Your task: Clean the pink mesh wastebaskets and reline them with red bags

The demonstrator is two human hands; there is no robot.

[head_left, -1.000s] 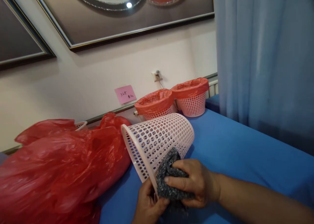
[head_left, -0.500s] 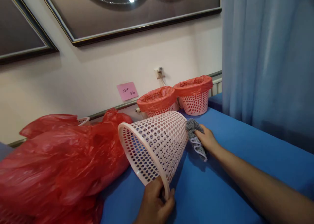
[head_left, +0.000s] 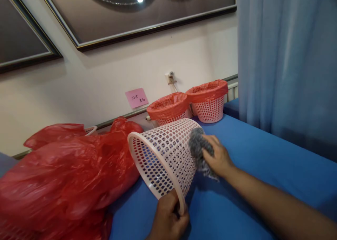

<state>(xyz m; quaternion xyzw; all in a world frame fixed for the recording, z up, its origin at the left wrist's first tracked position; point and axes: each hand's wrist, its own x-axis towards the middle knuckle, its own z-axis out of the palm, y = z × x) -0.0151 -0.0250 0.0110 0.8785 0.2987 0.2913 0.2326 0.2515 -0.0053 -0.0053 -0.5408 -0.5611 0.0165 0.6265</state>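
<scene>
A pale pink perforated plastic wastebasket [head_left: 172,147] lies tipped on its side above the blue surface, its mouth facing left and toward me. My left hand [head_left: 170,215] is closed around the near part of its rim. In my right hand [head_left: 217,155] is a grey cloth [head_left: 198,147], bunched up and pressed against the basket's outer wall near the base. The cloth and the fingertips are slightly blurred. Part of the cloth hangs down below the hand.
Two wastebaskets, one [head_left: 168,108] beside another [head_left: 209,105], stand by the wall with red liners. A heap of red plastic bags [head_left: 68,177] covers the left side. A blue curtain [head_left: 279,57] hangs at right over the blue surface [head_left: 263,162]. A pink note [head_left: 137,98] is on the wall.
My right hand has moved the cloth left and toward me, from the base edge onto the basket's side. My left hand keeps its hold on the rim, and the basket has barely shifted.
</scene>
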